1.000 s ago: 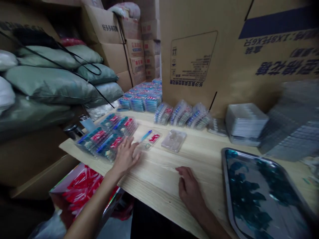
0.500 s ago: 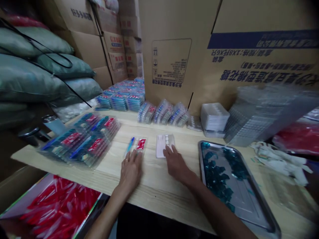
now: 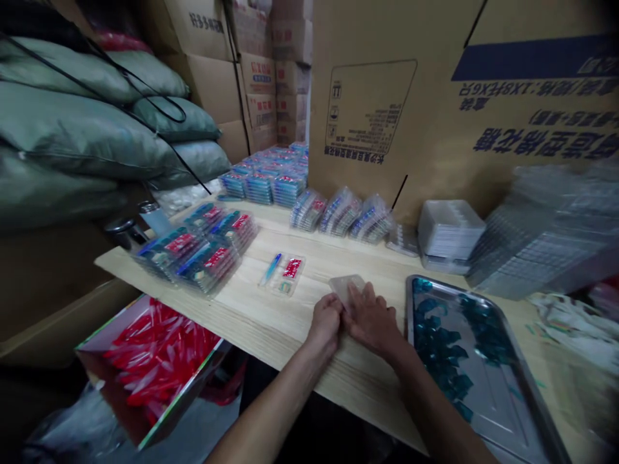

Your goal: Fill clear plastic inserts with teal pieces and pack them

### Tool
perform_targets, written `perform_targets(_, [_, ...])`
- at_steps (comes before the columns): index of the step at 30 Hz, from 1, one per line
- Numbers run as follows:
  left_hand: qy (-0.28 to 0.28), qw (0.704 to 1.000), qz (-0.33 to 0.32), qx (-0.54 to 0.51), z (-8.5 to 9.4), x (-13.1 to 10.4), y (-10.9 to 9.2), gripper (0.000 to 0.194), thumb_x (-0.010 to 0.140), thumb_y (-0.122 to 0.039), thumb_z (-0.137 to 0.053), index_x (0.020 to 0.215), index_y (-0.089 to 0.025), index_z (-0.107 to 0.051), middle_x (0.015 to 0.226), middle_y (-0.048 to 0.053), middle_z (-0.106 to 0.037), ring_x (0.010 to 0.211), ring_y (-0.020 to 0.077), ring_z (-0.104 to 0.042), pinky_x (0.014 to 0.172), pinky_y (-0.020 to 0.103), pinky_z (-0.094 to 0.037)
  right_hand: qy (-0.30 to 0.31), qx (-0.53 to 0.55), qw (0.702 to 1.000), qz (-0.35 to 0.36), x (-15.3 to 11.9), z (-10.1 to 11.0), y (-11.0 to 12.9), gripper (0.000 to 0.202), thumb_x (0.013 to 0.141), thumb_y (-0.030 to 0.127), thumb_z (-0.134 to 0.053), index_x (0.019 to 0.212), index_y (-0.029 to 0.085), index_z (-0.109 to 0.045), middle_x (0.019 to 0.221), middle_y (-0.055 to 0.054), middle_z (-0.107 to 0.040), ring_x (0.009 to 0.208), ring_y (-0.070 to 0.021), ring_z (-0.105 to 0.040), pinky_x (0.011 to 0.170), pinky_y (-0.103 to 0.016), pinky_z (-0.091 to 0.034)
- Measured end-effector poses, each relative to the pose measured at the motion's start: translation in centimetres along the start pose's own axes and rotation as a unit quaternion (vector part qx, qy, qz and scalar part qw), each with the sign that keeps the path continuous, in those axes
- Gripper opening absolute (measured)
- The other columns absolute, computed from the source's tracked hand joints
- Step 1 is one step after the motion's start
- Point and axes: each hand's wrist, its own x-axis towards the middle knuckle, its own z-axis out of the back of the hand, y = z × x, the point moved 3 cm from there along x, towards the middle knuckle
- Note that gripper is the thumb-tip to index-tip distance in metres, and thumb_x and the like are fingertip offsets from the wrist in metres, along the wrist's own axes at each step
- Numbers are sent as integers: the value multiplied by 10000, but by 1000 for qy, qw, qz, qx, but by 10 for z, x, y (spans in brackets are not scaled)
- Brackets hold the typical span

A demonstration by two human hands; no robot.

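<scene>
A pale see-through plastic tray (image 3: pixel 342 285) is tilted between my hands, and its near part is hidden by them. My left hand (image 3: pixel 327 322) is closed at the tray's near left corner, thumb and bent forefinger together. Over its right side lie the curled fingers of my right hand (image 3: pixel 374 319), gripping it. To the left, a filled plastic tray (image 3: pixel 289 283) lies flat on the table, with a red-and-white packet (image 3: pixel 293 268) and a small pale piece in it. A blue-tipped stick-like piece (image 3: pixel 271 267) lies in its left side.
Right of my hands stands a metal tray (image 3: pixel 496 399) with teal pieces (image 3: pixel 435 348). Filled packs (image 3: pixel 213 258) are stacked at left, more along the back. Stacked empty plastic trays (image 3: pixel 449 229) stand before a large carton (image 3: pixel 367 38). Below the left edge is a box of red pieces (image 3: pixel 159 361).
My left hand has left the filled tray and moved right to the pale tray. That tray has been turned and tilted between both hands. The camera view has swung left.
</scene>
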Motion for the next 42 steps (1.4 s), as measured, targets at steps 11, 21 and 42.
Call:
perform_targets(11, [81, 974, 41, -205, -16, 1, -21, 420, 532, -213, -940, 834, -94, -672, 756, 8, -675, 639, 59, -611, 637, 144, -507, 71, 516, 849, 82, 12, 7, -5, 713, 939, 575, -476, 1545, 246, -295, 1606, -57, -303, 1474, -243, -273, 1216, -457, -204])
perform_targets(21, [78, 981, 16, -179, -32, 2, -12, 335, 613, -226, -896, 845, -115, -682, 767, -6, -670, 662, 55, -608, 662, 131, -496, 58, 580, 810, 68, 4, 22, -10, 703, 912, 589, -534, 1524, 302, -344, 1582, -32, -336, 1472, -241, -264, 1228, -442, -190])
perform_targets(42, [68, 994, -15, -82, -45, -8, -28, 326, 638, -305, -876, 823, -117, -684, 698, -13, -611, 552, 44, -497, 533, 145, -408, 49, 617, 783, 54, 3, 24, -6, 671, 914, 571, -524, 1511, 314, -358, 1545, -30, -398, 1453, -240, -303, 1220, -451, -207])
